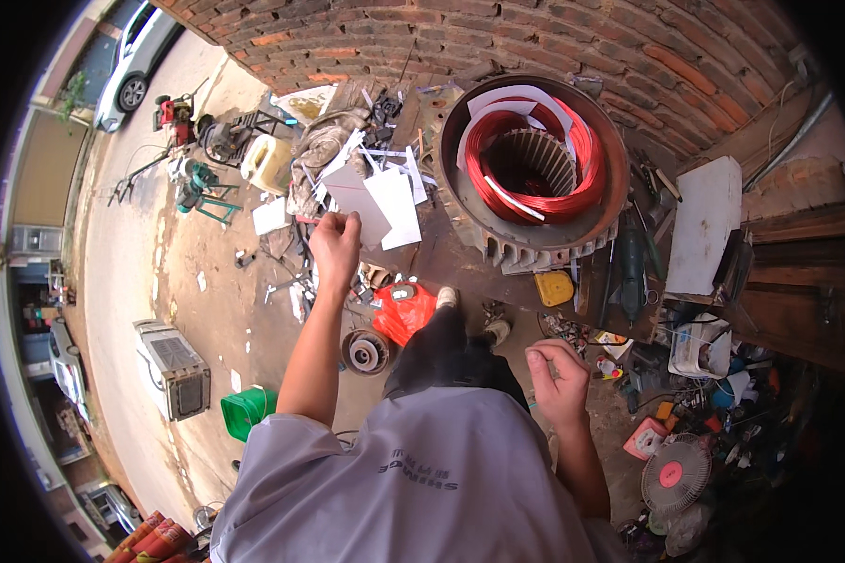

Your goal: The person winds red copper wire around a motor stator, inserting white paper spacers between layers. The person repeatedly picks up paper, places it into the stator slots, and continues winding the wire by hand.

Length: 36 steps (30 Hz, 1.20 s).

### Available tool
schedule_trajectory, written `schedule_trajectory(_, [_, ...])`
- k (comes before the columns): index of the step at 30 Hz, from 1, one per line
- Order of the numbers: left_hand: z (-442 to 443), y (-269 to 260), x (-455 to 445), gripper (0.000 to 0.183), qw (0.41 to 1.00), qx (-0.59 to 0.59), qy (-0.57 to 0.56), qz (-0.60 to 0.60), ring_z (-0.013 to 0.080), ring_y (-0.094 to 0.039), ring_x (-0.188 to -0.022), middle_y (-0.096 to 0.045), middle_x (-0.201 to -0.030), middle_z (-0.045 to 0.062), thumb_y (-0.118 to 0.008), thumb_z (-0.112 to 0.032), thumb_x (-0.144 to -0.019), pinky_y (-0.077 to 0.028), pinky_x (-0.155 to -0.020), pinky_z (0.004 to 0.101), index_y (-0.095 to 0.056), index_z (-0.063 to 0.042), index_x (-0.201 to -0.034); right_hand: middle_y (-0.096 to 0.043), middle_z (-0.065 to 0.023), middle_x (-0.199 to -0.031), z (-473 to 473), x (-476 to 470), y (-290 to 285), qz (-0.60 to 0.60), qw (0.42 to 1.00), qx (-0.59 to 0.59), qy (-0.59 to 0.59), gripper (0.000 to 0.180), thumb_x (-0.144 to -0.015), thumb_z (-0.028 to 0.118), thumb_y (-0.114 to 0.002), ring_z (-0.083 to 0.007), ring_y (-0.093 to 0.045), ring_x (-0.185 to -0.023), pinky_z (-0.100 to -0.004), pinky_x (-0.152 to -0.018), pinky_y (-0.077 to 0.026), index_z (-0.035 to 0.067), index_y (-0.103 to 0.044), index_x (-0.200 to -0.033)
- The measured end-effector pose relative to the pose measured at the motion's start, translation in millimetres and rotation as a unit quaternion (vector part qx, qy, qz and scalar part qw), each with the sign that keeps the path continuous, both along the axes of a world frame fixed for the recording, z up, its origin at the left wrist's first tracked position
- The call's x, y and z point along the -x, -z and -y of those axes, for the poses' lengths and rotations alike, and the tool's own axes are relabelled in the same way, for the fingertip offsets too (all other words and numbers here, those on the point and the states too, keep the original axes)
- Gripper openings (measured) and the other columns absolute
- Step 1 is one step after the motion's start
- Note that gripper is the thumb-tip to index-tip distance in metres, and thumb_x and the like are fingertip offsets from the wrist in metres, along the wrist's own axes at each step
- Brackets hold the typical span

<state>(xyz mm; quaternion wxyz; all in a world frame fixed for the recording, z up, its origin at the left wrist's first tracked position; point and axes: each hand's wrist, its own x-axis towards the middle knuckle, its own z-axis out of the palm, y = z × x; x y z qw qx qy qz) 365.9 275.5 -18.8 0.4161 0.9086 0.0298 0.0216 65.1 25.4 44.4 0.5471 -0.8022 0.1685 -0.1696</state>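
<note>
My left hand [336, 243] is over the left part of the workbench, its fingers pinched on the lower edge of a grey insulating-paper sheet [358, 200]. White paper pieces [396, 210] lie beside and partly under that sheet. To the right stands a round motor stator housing [458, 204] with cooling fins. Coils of red enamelled wire [591, 172] ring its slotted core [535, 144], and white paper shows between coil and housing. My right hand [560, 376] hovers in front of the bench's right part, fingers curled, with nothing visible in it.
On the bench [458, 271] lie a yellow tape measure [554, 288], a green power tool [631, 271] and scissors [651, 296]. A brick wall [465, 42] rises behind. Below are a red plastic bag [403, 313], a metal rotor-like part [366, 352], a green bucket [243, 415] and a fan [676, 475].
</note>
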Motion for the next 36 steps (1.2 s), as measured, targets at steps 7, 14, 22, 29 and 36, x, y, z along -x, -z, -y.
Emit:
schedule_trajectory(7, [23,-110,133,0.024,0.931,0.309,0.139,-0.136,0.0042,-0.053,-0.072,-0.060,-0.077,-0.002,-0.065,-0.009,-0.102,-0.041,-0.064,0.0212,-0.053,-0.006,-0.081,-0.046,-0.0349,-0.144,-51,-87,-56,0.028,0.955,0.191,-0.227,0.085,-0.084,0.037,-0.082,-0.0469,-0.054,-0.129,-0.0519,-0.104,-0.048,0.000,-0.043,-0.151])
schedule_trajectory(14, [-11,-106,67,0.016,0.975,0.185,0.100,-0.075,0.0070,-0.057,-0.077,-0.068,-0.088,0.002,-0.054,-0.009,-0.102,-0.047,-0.067,0.0264,-0.064,0.004,-0.099,-0.050,-0.0316,-0.145,-67,-137,-68,0.055,0.958,0.151,-0.237,0.071,-0.094,0.027,-0.070,-0.0417,-0.057,-0.131,-0.0485,-0.102,-0.051,-0.010,-0.041,-0.148])
schedule_trajectory(22, [-41,-119,4,0.018,0.894,0.432,-0.033,-0.116,0.0083,-0.062,-0.077,-0.067,-0.094,0.003,-0.053,-0.010,-0.102,-0.052,-0.073,0.0235,-0.064,-0.001,-0.113,-0.037,-0.0377,-0.153,-99,-197,20,-0.165,0.933,-0.039,-0.317,0.105,-0.083,0.039,-0.083,-0.0453,-0.051,-0.134,-0.0502,-0.104,-0.049,-0.005,-0.025,-0.158])
schedule_trajectory(29, [-22,-135,0,0.012,0.893,0.354,0.086,-0.265,0.0108,-0.064,-0.075,-0.067,-0.086,0.003,-0.059,-0.007,-0.097,-0.052,-0.069,0.0250,-0.065,-0.003,-0.087,-0.049,-0.0346,-0.145,-92,-201,-61,0.036,0.949,0.250,-0.191,0.087,-0.082,0.033,-0.078,-0.0385,-0.060,-0.121,-0.0444,-0.096,-0.052,-0.006,-0.042,-0.150])
schedule_trajectory(36, [13,-202,-32,0.037,0.822,0.205,0.469,-0.250,0.0235,-0.068,-0.079,-0.072,-0.087,0.018,-0.079,-0.031,-0.091,-0.051,-0.073,0.0314,-0.071,0.002,-0.077,-0.072,-0.0257,-0.106,-51,-179,-108,0.065,0.976,0.172,-0.120,0.041,-0.084,0.010,-0.068,-0.0228,-0.069,-0.067,-0.0321,-0.062,-0.057,-0.009,-0.065,-0.120])
